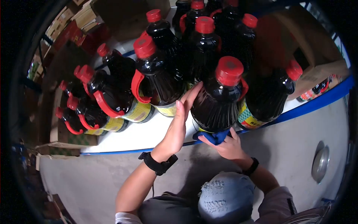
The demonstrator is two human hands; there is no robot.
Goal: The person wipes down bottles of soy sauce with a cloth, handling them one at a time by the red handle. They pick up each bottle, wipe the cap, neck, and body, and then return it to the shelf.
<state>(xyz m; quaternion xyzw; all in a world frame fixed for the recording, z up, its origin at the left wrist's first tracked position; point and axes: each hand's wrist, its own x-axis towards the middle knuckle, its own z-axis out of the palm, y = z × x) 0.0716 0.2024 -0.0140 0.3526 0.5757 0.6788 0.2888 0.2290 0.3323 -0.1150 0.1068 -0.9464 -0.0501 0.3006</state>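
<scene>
My left hand (178,125) rests upright along the left side of the nearest dark bottle (216,106), fingers stretched out and the palm edge facing me. This bottle has a red cap and a red handle. In my right hand (230,148) a bunched blue cloth (214,137) is pressed against the bottle's lower front, near the shelf edge. Just left of my left hand stands another dark bottle (160,80) with a red handle and yellow label. A bottle with a yellow and green label (266,99) is on the right.
Several more red-capped bottles (112,91) stand on the white shelf (115,142), which has a blue front edge. Cardboard boxes (317,41) flank them. A round metal object (320,162) is on the grey floor at right. My knee (225,198) is below the shelf.
</scene>
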